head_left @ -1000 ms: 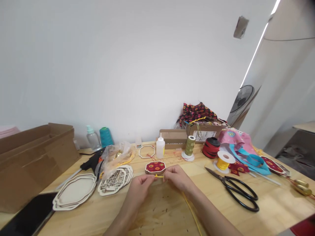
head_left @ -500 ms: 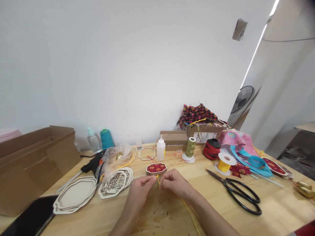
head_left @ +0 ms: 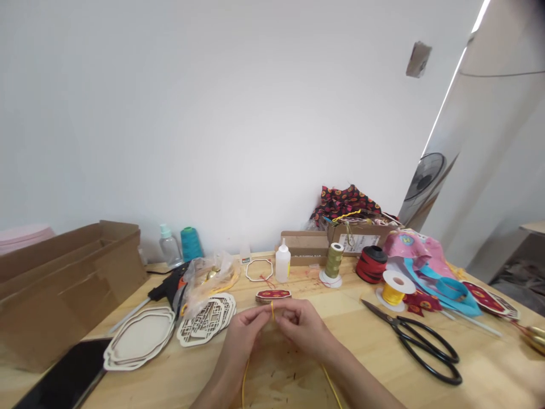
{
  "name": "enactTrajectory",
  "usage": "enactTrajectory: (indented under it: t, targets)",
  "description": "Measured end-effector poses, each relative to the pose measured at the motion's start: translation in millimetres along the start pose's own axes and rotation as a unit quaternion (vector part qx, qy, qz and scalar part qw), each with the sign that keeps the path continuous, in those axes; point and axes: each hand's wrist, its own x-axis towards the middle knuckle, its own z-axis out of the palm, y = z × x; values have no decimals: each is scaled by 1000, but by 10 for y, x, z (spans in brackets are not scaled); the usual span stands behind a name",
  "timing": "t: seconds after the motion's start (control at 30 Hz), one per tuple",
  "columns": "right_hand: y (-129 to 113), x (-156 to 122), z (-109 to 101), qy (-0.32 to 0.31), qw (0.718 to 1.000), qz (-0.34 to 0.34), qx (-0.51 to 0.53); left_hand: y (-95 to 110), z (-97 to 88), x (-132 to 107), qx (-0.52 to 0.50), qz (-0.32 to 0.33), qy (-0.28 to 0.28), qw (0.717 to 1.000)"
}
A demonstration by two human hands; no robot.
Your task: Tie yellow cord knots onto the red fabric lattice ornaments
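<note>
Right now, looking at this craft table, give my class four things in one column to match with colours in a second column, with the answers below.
Things:
1 cord pinched by left hand and right hand
2 scissors
3 thread cone near the wall
4 glue bottle

Colours:
a black
b white
c yellow
d teal

Pairs: 1-c; 2-a; 3-d; 4-b
</note>
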Motion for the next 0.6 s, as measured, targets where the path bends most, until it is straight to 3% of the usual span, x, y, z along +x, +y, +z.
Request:
enactTrajectory:
  t: [0.27, 0.47, 0.6]
  targets:
    - [-7, -17, 0, 69, 969, -82, -224, 67, 11, -30, -48, -2, -53, 997]
    - [51, -20, 9, 96, 923, -91, -361, 99, 80, -28, 48, 8, -17, 999]
    - [100, -9, 29, 114, 916, -82, -375, 68, 69, 10, 78, 62, -23, 995]
